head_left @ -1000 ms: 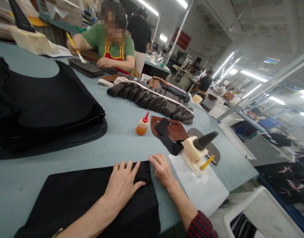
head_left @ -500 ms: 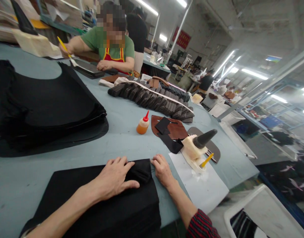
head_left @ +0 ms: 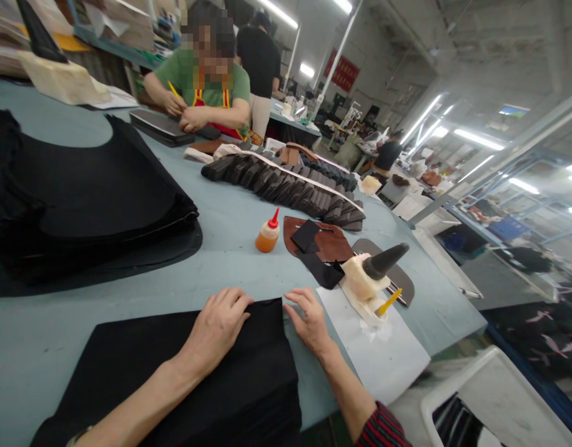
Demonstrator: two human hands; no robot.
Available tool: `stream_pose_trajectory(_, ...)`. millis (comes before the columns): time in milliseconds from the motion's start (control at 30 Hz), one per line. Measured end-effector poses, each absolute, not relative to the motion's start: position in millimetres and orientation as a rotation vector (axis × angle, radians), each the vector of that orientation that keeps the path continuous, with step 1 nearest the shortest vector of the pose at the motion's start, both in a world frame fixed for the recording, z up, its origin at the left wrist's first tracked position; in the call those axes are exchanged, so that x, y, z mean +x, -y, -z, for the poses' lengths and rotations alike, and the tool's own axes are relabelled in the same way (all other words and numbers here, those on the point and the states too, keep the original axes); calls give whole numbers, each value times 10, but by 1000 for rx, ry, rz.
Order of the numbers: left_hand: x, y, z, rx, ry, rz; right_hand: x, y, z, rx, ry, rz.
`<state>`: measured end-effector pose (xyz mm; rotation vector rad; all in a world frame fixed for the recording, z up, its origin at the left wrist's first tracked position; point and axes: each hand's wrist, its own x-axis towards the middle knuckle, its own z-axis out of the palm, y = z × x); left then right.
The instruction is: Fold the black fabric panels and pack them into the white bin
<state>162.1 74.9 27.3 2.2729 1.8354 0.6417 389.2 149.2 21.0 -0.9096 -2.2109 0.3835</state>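
A stack of black fabric pieces (head_left: 248, 372) lies on the table in front of me. My left hand (head_left: 223, 323) rests on its far edge, fingers stretched over the cloth with the fingertips near the border. At the stack's far right corner is my right hand (head_left: 308, 320), its thumb and fingers apart and nothing visible between them. The top piece looks fairly smooth beside my left hand.
A white sheet (head_left: 360, 354) carries a glue pot (head_left: 364, 282) with a black-handled tool and a yellow stick. Beyond stand a red-tipped bottle (head_left: 267, 236), brown leather pieces (head_left: 335, 242) and dark strips (head_left: 286, 186). Black cloth (head_left: 94, 192) lies left; a co-worker (head_left: 215, 105) sits opposite.
The bunched fold beside my left hand has flattened. My left thumb has drawn in towards its fingers, and my right hand has spread its fingers. The co-worker's brush hand has moved right.
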Motion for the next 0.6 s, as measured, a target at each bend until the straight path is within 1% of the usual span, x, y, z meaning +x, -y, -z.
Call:
stream_pose_trajectory(200, 1788, -658, -199, 2559, -1812, -448, 3753, -1602, -62, -810, 2341, -262)
stream_pose_trajectory(367, 1833, -628, -193, 2585, -1890, -319, 3799, -1627, 83, -777, 2385, -154)
stream_pose_trajectory(600, 1900, -705, -222, 2632, -1964, -204, 3813, -1638, 134, -794, 2383, -155)
